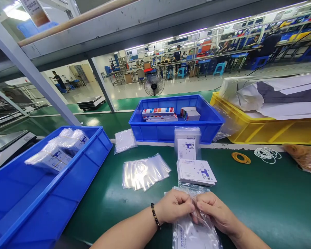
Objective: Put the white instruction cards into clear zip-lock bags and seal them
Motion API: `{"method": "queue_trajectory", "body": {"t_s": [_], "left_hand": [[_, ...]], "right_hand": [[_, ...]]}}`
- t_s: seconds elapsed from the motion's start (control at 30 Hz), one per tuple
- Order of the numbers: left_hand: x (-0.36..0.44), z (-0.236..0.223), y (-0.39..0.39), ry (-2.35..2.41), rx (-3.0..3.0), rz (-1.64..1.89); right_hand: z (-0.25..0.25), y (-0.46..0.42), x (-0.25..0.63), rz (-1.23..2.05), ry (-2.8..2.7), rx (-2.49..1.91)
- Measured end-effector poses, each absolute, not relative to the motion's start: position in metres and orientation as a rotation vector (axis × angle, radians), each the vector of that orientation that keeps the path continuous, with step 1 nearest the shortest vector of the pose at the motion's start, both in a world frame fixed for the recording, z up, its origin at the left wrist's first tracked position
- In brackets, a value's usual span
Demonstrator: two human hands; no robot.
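Both my hands meet at the front of the green table, pinching the top of a clear plastic bag (pixel 197 238) with a printed white booklet inside. My left hand (pixel 175 205), with a beaded bracelet at the wrist, grips the bag with thumb and fingers closed. Beside it, my right hand (pixel 217 209) pinches the same bag. Just beyond lies a stack of white booklets (pixel 197 171) with a purple picture. A bagged booklet (pixel 186 148) lies behind that stack. Left of it, empty clear bags (pixel 145 171) are fanned out, with another pile of bags (pixel 125 140) behind.
A blue bin (pixel 176 129) with small boxes stands at the back. Another blue bin (pixel 75 186) on the left holds bundled bagged booklets (pixel 58 155). A yellow bin (pixel 274 129), orange rubber bands (pixel 241 158) and white bands (pixel 267 155) are right. A metal shelf beam (pixel 119 26) crosses overhead.
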State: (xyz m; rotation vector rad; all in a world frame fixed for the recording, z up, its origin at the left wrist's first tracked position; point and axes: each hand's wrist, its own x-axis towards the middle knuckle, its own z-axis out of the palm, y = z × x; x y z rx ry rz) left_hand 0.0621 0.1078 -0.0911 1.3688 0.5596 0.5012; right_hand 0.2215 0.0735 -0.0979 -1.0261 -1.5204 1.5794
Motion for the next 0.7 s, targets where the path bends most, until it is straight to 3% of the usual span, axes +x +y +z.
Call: {"method": "queue_trajectory", "body": {"t_s": [0.2,0.3,0.4,0.57,0.7], "left_hand": [[0.064,-0.103,0.117,0.959,1.346,0.590],[0.064,-0.106,0.119,0.992,1.359,0.583],[0.062,-0.101,0.119,1.002,1.390,0.564],[0.050,-0.085,0.121,0.793,1.929,1.027],[0.045,-0.082,0.122,0.512,2.235,0.766]], "right_hand": [[-0.103,0.067,0.222,0.560,-1.897,-1.206],[-0.103,0.065,0.220,0.306,-2.133,-1.116],[-0.104,0.069,0.222,0.325,-2.162,-1.151],[-0.099,0.074,0.231,0.733,-1.959,-1.251],[-0.086,0.074,0.237,1.017,-1.972,-1.249]]}}
